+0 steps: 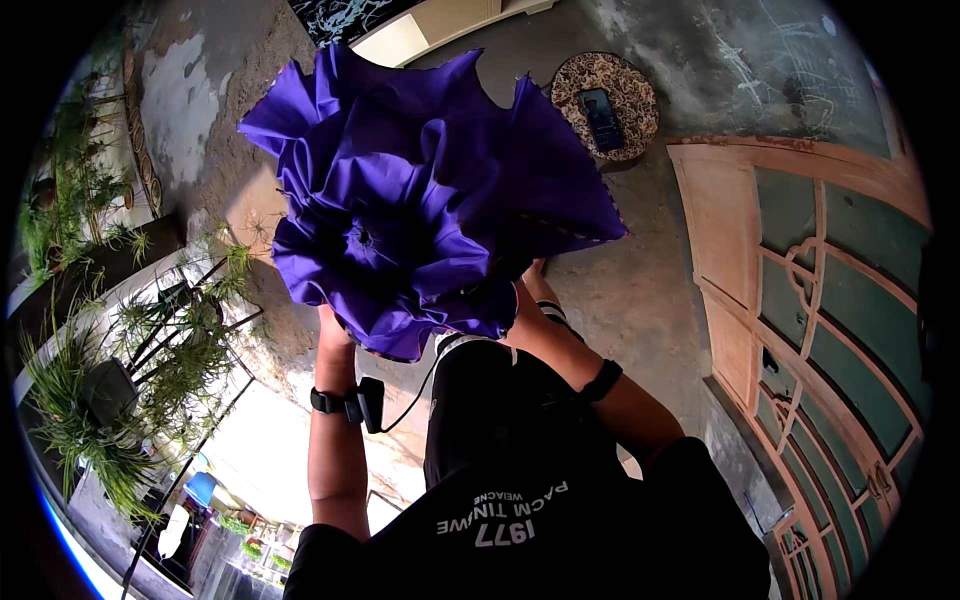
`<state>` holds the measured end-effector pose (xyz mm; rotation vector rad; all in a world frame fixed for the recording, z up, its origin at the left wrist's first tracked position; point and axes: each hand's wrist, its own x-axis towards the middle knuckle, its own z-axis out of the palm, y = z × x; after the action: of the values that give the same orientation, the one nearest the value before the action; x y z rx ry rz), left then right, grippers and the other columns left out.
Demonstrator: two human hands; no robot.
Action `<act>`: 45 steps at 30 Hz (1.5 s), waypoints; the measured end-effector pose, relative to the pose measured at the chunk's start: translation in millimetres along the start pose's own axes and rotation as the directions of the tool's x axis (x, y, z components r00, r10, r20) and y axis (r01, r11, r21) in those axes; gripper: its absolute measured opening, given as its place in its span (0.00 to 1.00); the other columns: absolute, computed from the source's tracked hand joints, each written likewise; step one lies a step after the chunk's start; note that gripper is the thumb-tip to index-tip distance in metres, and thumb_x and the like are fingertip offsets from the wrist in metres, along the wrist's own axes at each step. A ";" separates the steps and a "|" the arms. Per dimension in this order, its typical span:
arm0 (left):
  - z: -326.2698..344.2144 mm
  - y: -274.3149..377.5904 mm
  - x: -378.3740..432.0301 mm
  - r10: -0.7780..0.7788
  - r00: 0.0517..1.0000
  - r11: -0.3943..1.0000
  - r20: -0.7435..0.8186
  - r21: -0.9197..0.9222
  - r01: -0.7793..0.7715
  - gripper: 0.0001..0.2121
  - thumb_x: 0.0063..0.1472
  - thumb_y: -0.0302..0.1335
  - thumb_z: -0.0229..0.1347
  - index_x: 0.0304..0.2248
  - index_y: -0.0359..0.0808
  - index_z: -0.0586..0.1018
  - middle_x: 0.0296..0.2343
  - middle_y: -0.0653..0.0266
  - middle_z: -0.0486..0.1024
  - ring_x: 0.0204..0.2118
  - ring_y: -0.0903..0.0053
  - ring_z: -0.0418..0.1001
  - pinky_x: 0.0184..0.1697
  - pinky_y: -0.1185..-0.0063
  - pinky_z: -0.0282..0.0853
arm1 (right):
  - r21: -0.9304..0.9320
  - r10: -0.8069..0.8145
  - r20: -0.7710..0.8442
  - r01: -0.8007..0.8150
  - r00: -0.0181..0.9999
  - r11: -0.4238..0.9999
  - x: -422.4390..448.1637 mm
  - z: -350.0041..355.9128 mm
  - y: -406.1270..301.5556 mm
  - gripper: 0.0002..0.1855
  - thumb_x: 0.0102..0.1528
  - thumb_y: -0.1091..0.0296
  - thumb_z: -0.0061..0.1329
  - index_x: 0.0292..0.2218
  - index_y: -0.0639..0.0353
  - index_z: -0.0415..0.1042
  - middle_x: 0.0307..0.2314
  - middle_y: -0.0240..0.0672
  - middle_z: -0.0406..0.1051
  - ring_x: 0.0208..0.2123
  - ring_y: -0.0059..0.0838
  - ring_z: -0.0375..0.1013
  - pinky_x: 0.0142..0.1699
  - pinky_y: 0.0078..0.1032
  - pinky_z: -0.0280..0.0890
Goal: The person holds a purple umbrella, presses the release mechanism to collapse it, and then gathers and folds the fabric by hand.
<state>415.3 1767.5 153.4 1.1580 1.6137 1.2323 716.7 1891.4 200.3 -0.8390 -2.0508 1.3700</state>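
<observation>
A purple umbrella is in front of me, its canopy partly spread and slack in deep folds. A dark hollow surrounds the small tip of the canopy. Only the heel of my left hand shows below the canopy's near left edge; the fingers are covered by fabric. My right forearm runs under the near right edge, and that hand is hidden behind the cloth. The handle and shaft are out of sight, so what each hand grips cannot be told.
A round stool with a patterned top stands ahead to the right, bearing a phone. Wooden doors with green panes line the right side. Potted plants on a metal stand are at left. A black cable hangs from a device on my left wrist.
</observation>
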 end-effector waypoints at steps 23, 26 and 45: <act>68.6 245.1 42.1 0.024 0.985 0.995 -0.170 -0.094 -0.040 0.15 0.53 0.23 0.64 0.42 0.30 0.79 0.36 0.65 0.79 0.37 0.77 0.75 0.46 0.77 0.70 | -0.167 0.175 0.007 -0.171 0.985 0.971 63.5 -21.6 -115.9 0.23 0.48 0.68 0.54 0.46 0.64 0.70 0.34 0.52 0.75 0.34 0.56 0.74 0.40 0.42 0.70; 46.5 233.9 54.1 -0.075 0.938 0.980 -0.338 -0.201 0.006 0.19 0.49 0.21 0.66 0.42 0.31 0.76 0.37 0.65 0.77 0.39 0.77 0.74 0.48 0.76 0.70 | 0.329 0.125 0.161 -0.173 0.979 0.928 75.0 -49.7 -150.3 0.23 0.54 0.65 0.57 0.48 0.68 0.70 0.43 0.43 0.74 0.45 0.36 0.75 0.51 0.34 0.67; -83.2 265.5 86.8 -0.082 0.919 0.471 -0.387 -0.827 -0.306 0.20 0.62 0.38 0.51 0.50 0.34 0.74 0.45 0.62 0.76 0.48 0.68 0.74 0.56 0.69 0.67 | 0.334 0.072 0.032 -0.078 0.997 0.939 171.0 -107.1 -165.4 0.26 0.67 0.53 0.41 0.59 0.60 0.61 0.51 0.38 0.68 0.51 0.25 0.68 0.58 0.27 0.61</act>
<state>366.1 1859.2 425.7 0.3327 0.8272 2.1255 646.0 2034.3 406.8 -0.7606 -1.7418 1.7137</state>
